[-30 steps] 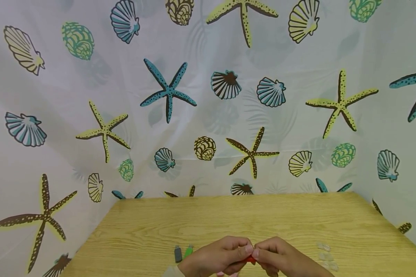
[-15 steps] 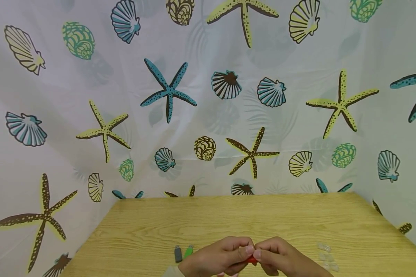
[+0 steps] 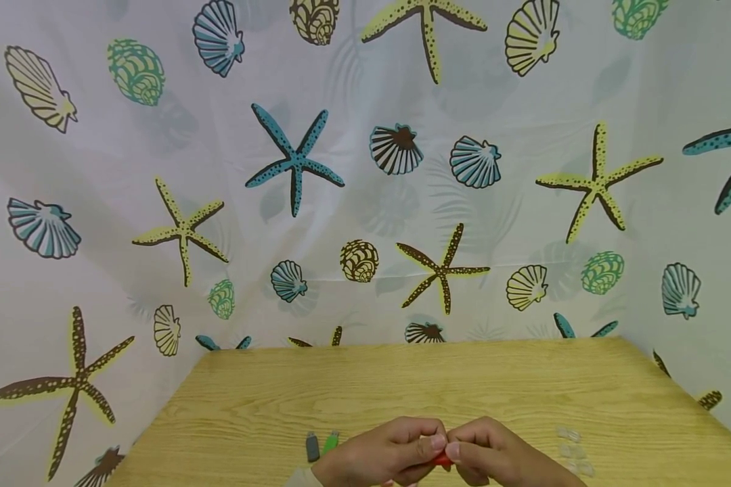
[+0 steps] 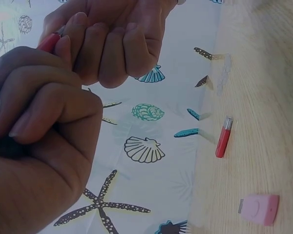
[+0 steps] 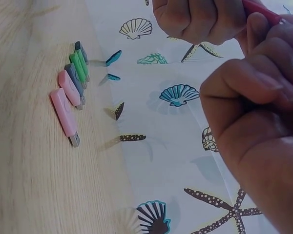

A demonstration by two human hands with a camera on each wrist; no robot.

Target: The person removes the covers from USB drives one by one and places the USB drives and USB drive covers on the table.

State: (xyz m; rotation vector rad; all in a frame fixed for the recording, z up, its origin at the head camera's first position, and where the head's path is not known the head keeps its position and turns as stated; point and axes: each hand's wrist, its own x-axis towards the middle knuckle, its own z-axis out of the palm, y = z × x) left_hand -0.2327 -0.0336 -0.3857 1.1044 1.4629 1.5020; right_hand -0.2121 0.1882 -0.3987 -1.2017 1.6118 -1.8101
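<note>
Both hands meet low in the head view around a small red USB stick (image 3: 442, 460). My left hand (image 3: 382, 452) pinches its red body between thumb and curled forefinger. At its other end my right hand (image 3: 492, 452) pinches with thumb and forefinger. A bit of the stick's silver end shows between the fingertips in the left wrist view, beside the red body (image 4: 50, 43). The right wrist view shows the red body (image 5: 264, 11) partly covered by fingers. Whether the right fingers also hold a clear cap cannot be told.
On the wooden table (image 3: 256, 392) lie a grey USB stick (image 3: 313, 447) and a green one (image 3: 331, 442). Pink sticks (image 5: 63, 113) lie in the same row. Another red stick (image 4: 223, 140) lies apart. Several small clear plastic pieces (image 3: 572, 452) sit at the right. A shell-patterned cloth (image 3: 365, 203) surrounds the table.
Both hands stay in nearly the same place, with the red USB stick between them. The fingertips have shifted only slightly.
</note>
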